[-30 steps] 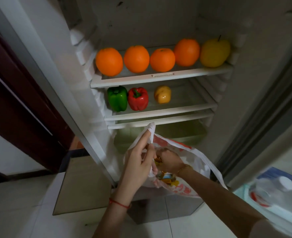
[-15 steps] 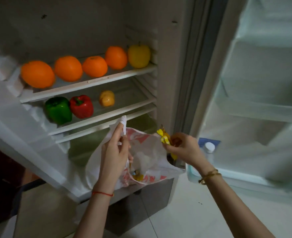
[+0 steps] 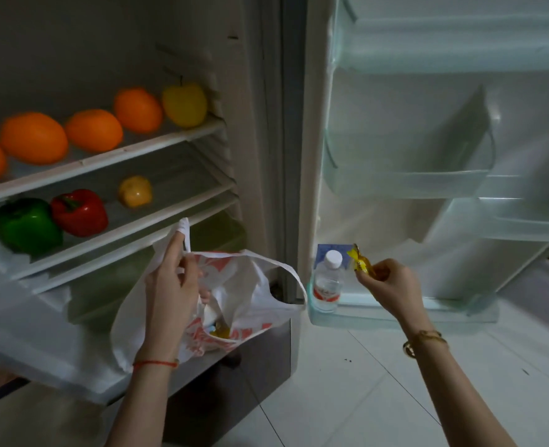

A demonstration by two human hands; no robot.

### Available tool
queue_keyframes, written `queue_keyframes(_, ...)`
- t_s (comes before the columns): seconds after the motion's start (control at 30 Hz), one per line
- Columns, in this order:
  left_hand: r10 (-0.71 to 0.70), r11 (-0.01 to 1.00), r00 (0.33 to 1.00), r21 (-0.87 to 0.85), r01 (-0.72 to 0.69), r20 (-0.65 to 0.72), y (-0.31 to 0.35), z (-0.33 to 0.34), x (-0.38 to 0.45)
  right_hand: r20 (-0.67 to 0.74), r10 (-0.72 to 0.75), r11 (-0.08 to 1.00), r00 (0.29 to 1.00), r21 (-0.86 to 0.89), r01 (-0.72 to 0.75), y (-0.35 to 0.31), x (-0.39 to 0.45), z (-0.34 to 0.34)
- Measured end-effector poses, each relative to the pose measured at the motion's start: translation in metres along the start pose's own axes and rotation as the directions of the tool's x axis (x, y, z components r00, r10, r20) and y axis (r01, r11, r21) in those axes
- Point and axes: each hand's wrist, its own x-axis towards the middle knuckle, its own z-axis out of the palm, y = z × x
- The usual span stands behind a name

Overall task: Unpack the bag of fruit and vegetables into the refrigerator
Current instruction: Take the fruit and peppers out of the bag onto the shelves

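Mid-unpack: left hand [image 3: 170,285] gripping bag [image 3: 234,295] handle, right hand [image 3: 387,280] pinching yellow packet [image 3: 360,261]; next, probably drop into door shelf [image 3: 395,312].

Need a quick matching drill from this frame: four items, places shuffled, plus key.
Items
1. yellow apple
2. red pepper
3. water bottle
4. yellow packet

Places
A. bottom door bin
B. top shelf, right end
C. in the right hand
D. second shelf, beside the green pepper

Pairs: 1-B, 2-D, 3-A, 4-C
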Motion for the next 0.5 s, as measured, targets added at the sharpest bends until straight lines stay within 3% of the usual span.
queue_keyframes(0.17, -0.002, 1.0, 1.0, -0.024, 0.002, -0.001, 0.005, 0.003, -0.004, 0.066, 0.125, 0.985, 0.99, -0.13, -0.115, 0.034, 0.016, 0.031)
queue_keyframes(0.5, 0.015, 0.999, 0.999, 0.05, -0.013, -0.038, 0.005, -0.001, -0.006, 0.233, 0.234, 0.92, 0.944, -0.366, -0.138, 0.068, 0.029, 0.086)
